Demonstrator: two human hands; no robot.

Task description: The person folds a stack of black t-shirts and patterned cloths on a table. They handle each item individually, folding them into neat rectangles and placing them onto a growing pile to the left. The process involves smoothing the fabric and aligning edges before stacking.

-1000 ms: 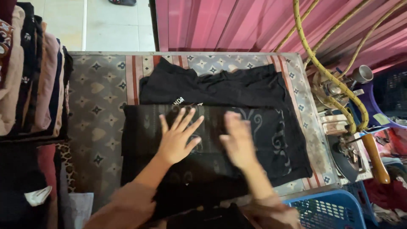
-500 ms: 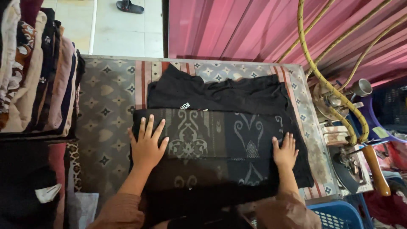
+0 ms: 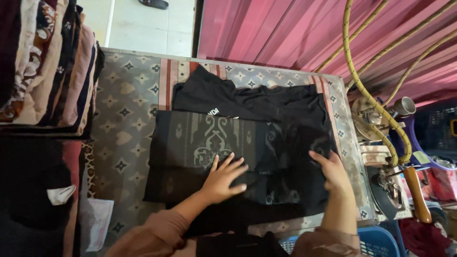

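Note:
A black garment with a grey ornamental pattern [image 3: 200, 138] lies folded on a cloth-covered table [image 3: 124, 119]. My left hand [image 3: 223, 177] rests flat on its lower middle, fingers spread. My right hand [image 3: 333, 171] presses flat on the garment's right part, near the table's right edge. Behind it lies another black garment [image 3: 247, 97], partly covered by the patterned one. Neither hand grips anything.
A stack of folded fabrics [image 3: 45, 66] stands at the left. To the right of the table are an iron with a wooden handle [image 3: 404, 190], a yellow hose [image 3: 366, 90] and pink curtain folds [image 3: 285, 28]. A blue basket [image 3: 376, 242] sits below.
My left hand has slid right from the garment's left part to its middle. My right hand stays near the right edge. The view has shifted slightly.

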